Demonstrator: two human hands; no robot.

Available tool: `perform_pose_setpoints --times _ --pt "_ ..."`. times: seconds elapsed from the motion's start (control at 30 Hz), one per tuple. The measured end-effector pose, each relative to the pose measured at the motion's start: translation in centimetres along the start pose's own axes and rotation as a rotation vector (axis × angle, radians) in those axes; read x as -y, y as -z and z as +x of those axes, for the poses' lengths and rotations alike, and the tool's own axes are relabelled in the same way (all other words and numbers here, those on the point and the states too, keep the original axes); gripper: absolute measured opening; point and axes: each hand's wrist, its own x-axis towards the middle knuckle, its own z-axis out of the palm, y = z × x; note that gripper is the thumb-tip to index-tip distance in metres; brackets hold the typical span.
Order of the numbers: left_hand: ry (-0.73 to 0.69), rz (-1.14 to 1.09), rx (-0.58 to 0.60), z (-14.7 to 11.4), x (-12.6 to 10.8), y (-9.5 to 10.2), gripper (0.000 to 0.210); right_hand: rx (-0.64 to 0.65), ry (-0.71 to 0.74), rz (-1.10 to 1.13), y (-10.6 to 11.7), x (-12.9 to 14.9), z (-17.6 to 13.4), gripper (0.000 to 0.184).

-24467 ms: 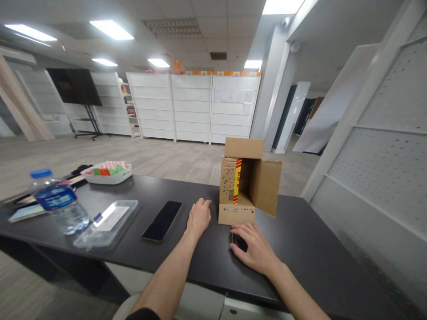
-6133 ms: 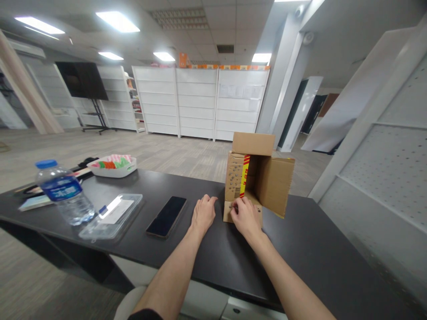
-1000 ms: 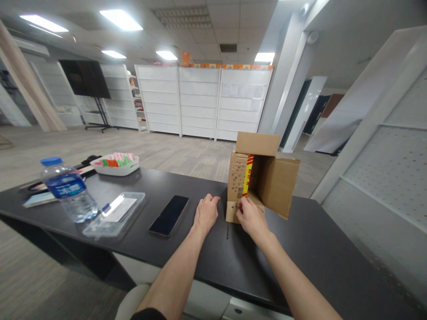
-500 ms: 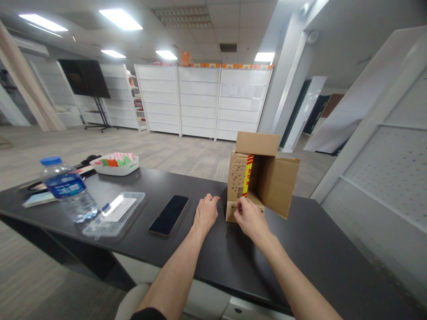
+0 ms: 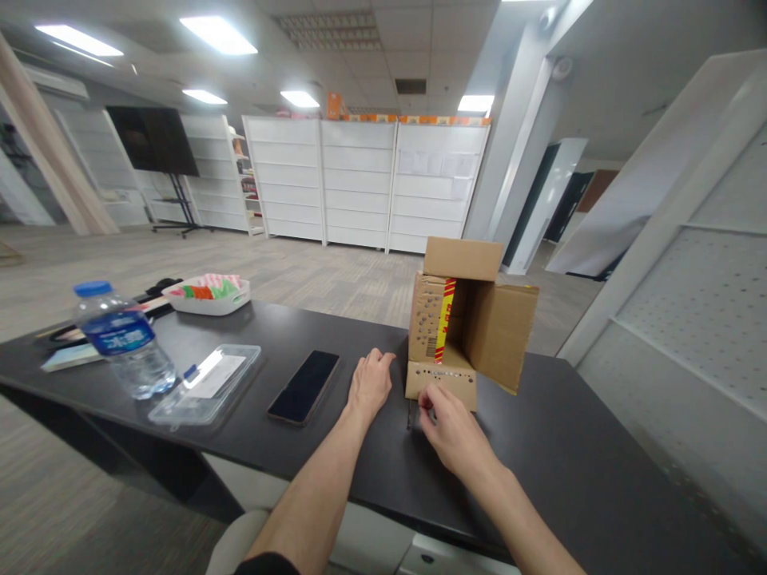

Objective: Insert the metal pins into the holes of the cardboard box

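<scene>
- Left hand (image 5: 370, 383): flat on desk (image 5: 557, 447), palm down, fingers spread & relaxed, holding nothing. Sits just beside the box (image 5: 464, 323), on its left; fingertips near the box's lower corner, contact can't be told.
- Right hand (image 5: 451, 425): curled, fingertips pinched together near a thin dark rod (image 5: 409, 414) lying on the desk just in front of the box. Whether it actually grips anything can't be told; too small.
- Box: brown cardboard, lying on its side, opening facing the person & to the right. 4 flaps open: top flap up, right flap swung out, bottom flap (image 5: 442, 385) down onto the desk. Bottom flap & left side are dotted w/ small holes; a red-yellow tape strip runs down the left side.
- Phone (image 5: 304, 386): black, screen up, on desk left of left hand, apart from it.
- Clear case (image 5: 206, 384): flat, left of phone, w/ paper & a pen-like item inside.
- Bottle (image 5: 121, 343): blue cap & label, upright, near desk's left edge.
- Tray (image 5: 208, 293): white, at far left of desk, holds colourful packets.
</scene>
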Motion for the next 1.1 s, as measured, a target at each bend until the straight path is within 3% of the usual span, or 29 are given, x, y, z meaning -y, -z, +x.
perform_pose_setpoints --times 0.33,1.1 --pt "-0.007 -0.012 -0.017 0.0 0.1 -0.2 0.042 0.074 0.03 -0.083 -1.3 0.4 -2.2 0.017" --pt "-0.011 -0.007 -0.029 0.1 0.3 -0.6 0.042 0.12 0.013 -0.044 -2.0 0.2 -2.0 0.023"
